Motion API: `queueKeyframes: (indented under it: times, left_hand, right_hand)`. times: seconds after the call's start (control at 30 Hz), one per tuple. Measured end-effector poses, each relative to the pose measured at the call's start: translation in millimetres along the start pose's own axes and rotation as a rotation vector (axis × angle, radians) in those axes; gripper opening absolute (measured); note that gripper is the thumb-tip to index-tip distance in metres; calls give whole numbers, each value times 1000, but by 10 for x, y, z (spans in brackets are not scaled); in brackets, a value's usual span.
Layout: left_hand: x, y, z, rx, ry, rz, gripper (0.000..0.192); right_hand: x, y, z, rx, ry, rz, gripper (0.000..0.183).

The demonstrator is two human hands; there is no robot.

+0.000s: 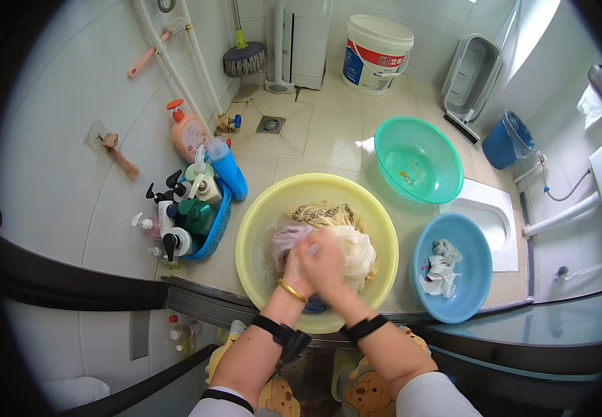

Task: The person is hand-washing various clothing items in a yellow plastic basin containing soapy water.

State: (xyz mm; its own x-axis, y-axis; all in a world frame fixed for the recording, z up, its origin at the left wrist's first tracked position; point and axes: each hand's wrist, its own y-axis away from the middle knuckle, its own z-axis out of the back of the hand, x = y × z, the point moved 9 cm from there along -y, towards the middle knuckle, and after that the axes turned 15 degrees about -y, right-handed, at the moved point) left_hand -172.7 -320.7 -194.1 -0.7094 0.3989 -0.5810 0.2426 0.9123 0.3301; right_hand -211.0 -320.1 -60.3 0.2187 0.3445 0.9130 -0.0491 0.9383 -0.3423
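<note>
My left hand (296, 270), with a gold bangle at the wrist, and my right hand (328, 263) press together over a yellow plastic basin (253, 229). Both are curled and blurred by motion. A pale lilac patch shows between the fingers, and they seem to grip part of the lilac cloth (286, 241), which bunches up at their left. White cloth (357, 253) is heaped just right of the hands. Behind it lies a cream cloth with a dark pattern (327, 212). Dark blue fabric (315, 305) peeks out below my wrists. Suds wet the basin's left side.
A blue basin (470, 276) holding crumpled white cloth stands at the right, near a squat toilet (493, 224). Beyond is a green basin (392, 156). Left stands a blue basket (212, 232) of pump bottles. A white bucket (376, 57) and floor drain (270, 125) are farther back.
</note>
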Motion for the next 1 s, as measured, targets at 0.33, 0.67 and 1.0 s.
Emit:
queueKeyframes:
  times: [0.33,0.67,1.0]
  left_hand:
    - [145,179,-160,-299,8,255,33]
    - [-298,213,-305,-32,19,47,57]
    - [44,208,-306,139,221,13,44]
  right_hand:
    - [-829,-44,376,4,70,-492,30]
    - [-546,-47,402,254,-339,-490,24]
    - [383,183,136,46,224,135,18]
